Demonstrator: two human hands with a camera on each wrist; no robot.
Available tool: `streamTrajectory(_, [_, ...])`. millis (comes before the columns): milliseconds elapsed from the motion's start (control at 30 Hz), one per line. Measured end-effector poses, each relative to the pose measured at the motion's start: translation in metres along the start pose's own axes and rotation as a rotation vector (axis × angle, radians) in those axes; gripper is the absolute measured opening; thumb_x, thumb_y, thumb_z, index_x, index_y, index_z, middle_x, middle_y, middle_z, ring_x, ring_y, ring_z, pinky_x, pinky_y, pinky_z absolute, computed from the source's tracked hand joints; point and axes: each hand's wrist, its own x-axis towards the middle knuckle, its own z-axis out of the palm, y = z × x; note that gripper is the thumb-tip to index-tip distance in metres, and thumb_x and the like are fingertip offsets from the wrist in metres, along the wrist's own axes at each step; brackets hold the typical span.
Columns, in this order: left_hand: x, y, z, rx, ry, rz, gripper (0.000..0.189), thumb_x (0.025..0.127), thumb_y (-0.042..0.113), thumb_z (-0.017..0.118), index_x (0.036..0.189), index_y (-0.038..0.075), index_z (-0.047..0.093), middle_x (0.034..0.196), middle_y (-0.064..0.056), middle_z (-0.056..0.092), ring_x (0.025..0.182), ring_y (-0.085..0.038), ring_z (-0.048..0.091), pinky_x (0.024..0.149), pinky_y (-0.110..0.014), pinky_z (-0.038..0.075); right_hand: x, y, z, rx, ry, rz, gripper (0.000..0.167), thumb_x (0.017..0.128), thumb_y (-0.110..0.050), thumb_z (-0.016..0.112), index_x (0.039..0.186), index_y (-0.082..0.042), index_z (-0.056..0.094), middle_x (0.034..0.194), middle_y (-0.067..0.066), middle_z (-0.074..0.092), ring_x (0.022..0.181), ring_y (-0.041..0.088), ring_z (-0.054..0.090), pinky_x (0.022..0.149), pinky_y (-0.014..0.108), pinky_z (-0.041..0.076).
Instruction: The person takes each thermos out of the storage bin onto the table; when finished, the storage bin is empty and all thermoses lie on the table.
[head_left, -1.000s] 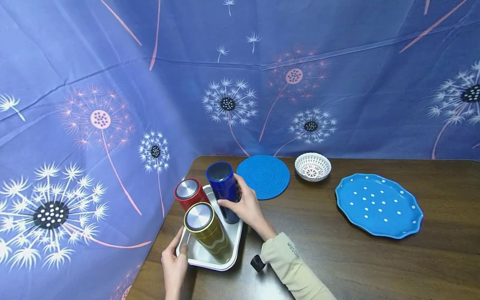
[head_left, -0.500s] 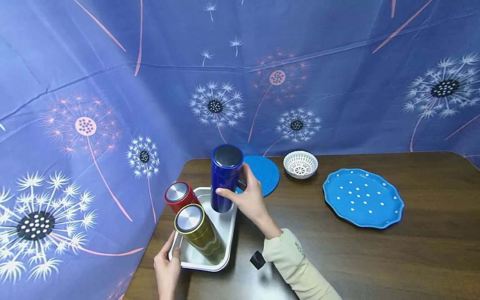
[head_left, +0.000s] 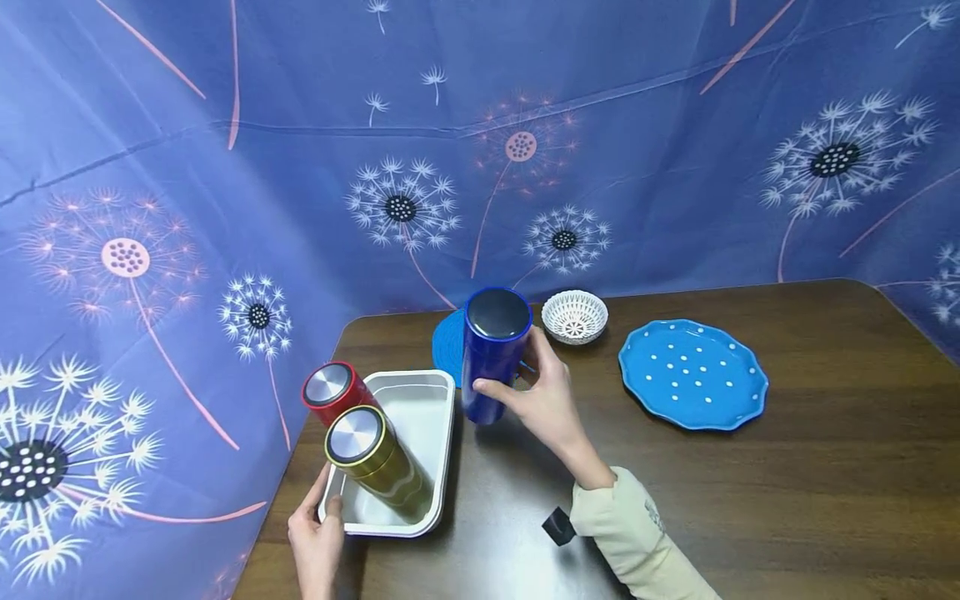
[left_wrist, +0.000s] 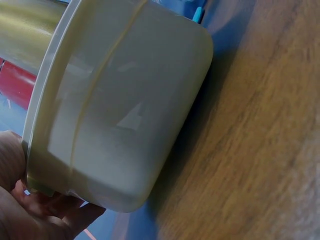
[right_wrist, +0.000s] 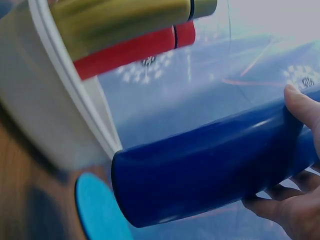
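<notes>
My right hand (head_left: 551,404) grips a blue thermos flask (head_left: 486,367) with a black lid, thumb on one side and fingers on the other. It hangs upright in the air just right of a deep white plastic tray (head_left: 431,408). In the right wrist view the flask's base (right_wrist: 122,190) shows close to the tray's rim. Inside the tray stand a gold flask (head_left: 397,483) and, behind it, a red flask (head_left: 362,398), both with silver lids. My left hand (head_left: 317,533) pinches the tray's near left rim; the left wrist view shows its fingers under that rim.
Behind the blue flask lies a round blue woven mat (head_left: 447,342), partly hidden. A small white openwork bowl (head_left: 575,317) sits at the back of the wooden table (head_left: 840,467). Right of it rests a blue scalloped plate (head_left: 693,375) with white dots. Patterned blue cloth hangs behind and left.
My right hand has lifted the blue flask out of the tray and carried it right, past the rim. My left hand keeps its hold on the tray. The head view has turned right.
</notes>
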Motion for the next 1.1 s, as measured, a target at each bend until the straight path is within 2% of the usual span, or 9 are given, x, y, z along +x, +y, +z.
streamTrajectory(233, [0.001, -0.002, 0.002, -0.025, 0.004, 0.005, 0.046, 0.089, -0.017, 0.052, 0.133, -0.010, 0.061, 0.132, -0.033, 0.058, 0.105, 0.014, 0.050, 0.083, -0.004, 0.039, -0.017, 0.008, -0.041, -0.123, 0.038, 0.062, 0.081, 0.074, -0.001, 0.089, 0.145, -0.004, 0.049, 0.133, 0.020, 0.064, 0.119, 0.034, 0.063, 0.095, 0.048, 0.052])
streamTrajectory(333, [0.001, -0.004, 0.002, -0.057, 0.017, 0.014, 0.047, 0.087, -0.018, 0.051, 0.132, -0.009, 0.062, 0.131, -0.030, 0.060, 0.102, 0.014, 0.052, 0.081, -0.004, 0.039, -0.024, 0.012, -0.057, -0.163, 0.064, 0.081, 0.078, 0.075, -0.002, 0.089, 0.142, -0.002, 0.050, 0.131, 0.019, 0.065, 0.118, 0.032, 0.063, 0.095, 0.039, 0.053])
streamTrajectory(500, [0.000, -0.004, 0.003, -0.051, 0.022, 0.024, 0.046, 0.087, -0.017, 0.052, 0.131, -0.010, 0.062, 0.131, -0.029, 0.060, 0.102, 0.014, 0.052, 0.081, -0.004, 0.040, -0.033, 0.016, -0.080, -0.213, 0.120, 0.093, 0.077, 0.075, -0.002, 0.089, 0.141, 0.000, 0.051, 0.129, 0.020, 0.066, 0.117, 0.031, 0.063, 0.091, 0.019, 0.050])
streamTrajectory(733, [0.000, 0.004, 0.002, -0.027, 0.023, -0.009, 0.046, 0.088, -0.017, 0.052, 0.132, -0.009, 0.062, 0.132, -0.030, 0.058, 0.103, 0.013, 0.052, 0.082, -0.005, 0.040, -0.037, 0.018, -0.102, -0.279, 0.181, 0.142, 0.079, 0.076, -0.004, 0.090, 0.144, -0.002, 0.050, 0.131, 0.021, 0.064, 0.117, 0.032, 0.062, 0.088, 0.012, 0.047])
streamTrajectory(800, [0.000, 0.004, 0.002, -0.033, 0.021, -0.018, 0.047, 0.088, -0.018, 0.051, 0.133, -0.009, 0.062, 0.133, -0.029, 0.058, 0.105, 0.013, 0.051, 0.083, -0.005, 0.040, -0.038, 0.020, -0.107, -0.298, 0.189, 0.153, 0.080, 0.076, -0.004, 0.090, 0.145, -0.002, 0.049, 0.131, 0.021, 0.064, 0.116, 0.028, 0.063, 0.088, 0.012, 0.047])
streamTrajectory(1000, [0.000, 0.004, 0.001, -0.043, 0.006, -0.033, 0.047, 0.089, -0.018, 0.050, 0.134, -0.009, 0.061, 0.135, -0.029, 0.057, 0.108, 0.013, 0.050, 0.084, -0.004, 0.039, -0.042, 0.028, -0.114, -0.306, 0.219, 0.169, 0.078, 0.074, -0.003, 0.090, 0.142, -0.002, 0.052, 0.127, 0.021, 0.066, 0.106, -0.003, 0.060, 0.087, 0.011, 0.047])
streamTrajectory(1033, [0.000, 0.004, 0.002, -0.041, 0.004, -0.033, 0.048, 0.089, -0.018, 0.051, 0.134, -0.009, 0.061, 0.135, -0.029, 0.057, 0.108, 0.013, 0.049, 0.084, -0.004, 0.039, -0.043, 0.029, -0.114, -0.313, 0.220, 0.171, 0.078, 0.074, -0.003, 0.090, 0.142, -0.002, 0.052, 0.128, 0.021, 0.066, 0.106, -0.004, 0.059, 0.087, 0.011, 0.047])
streamTrajectory(1100, [0.000, 0.003, 0.002, -0.043, 0.004, -0.032, 0.048, 0.088, -0.018, 0.051, 0.134, -0.009, 0.061, 0.135, -0.029, 0.057, 0.108, 0.013, 0.049, 0.084, -0.004, 0.039, -0.043, 0.029, -0.115, -0.322, 0.222, 0.174, 0.078, 0.075, -0.004, 0.090, 0.142, -0.002, 0.051, 0.128, 0.020, 0.066, 0.109, 0.003, 0.061, 0.088, 0.010, 0.046])
